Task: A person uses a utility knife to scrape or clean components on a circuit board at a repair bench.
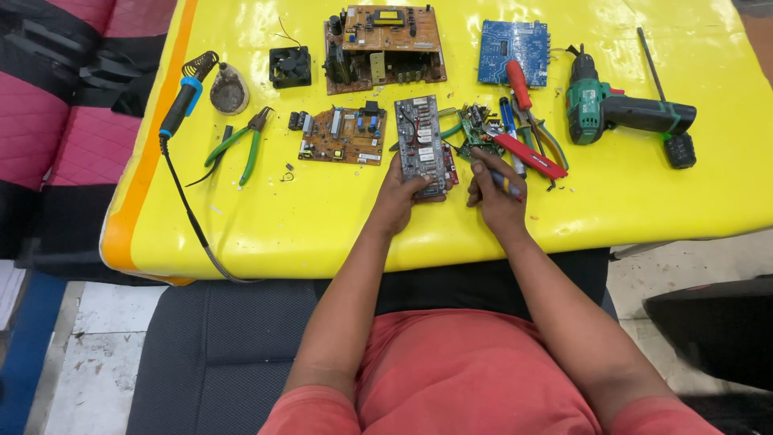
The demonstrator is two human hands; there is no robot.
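Note:
My left hand (pixel 400 196) grips the near end of a long grey circuit board (pixel 420 141) that lies on the yellow table (pixel 266 213). My right hand (pixel 493 192) is closed around a small tool with a blue and yellow handle (pixel 507 185), its tip toward the board's right edge. A small green circuit board (pixel 477 129) lies just right of the grey one.
Brown boards (pixel 345 135) (pixel 385 47), a blue board (pixel 514 50), a black fan (pixel 290 66), green pliers (pixel 241 145), a soldering iron (pixel 181 101) with cord, screwdrivers (pixel 519 89), a red tool (pixel 531 155) and a green cordless drill (pixel 624 113) lie about. A black seat (pixel 225 346) stands near.

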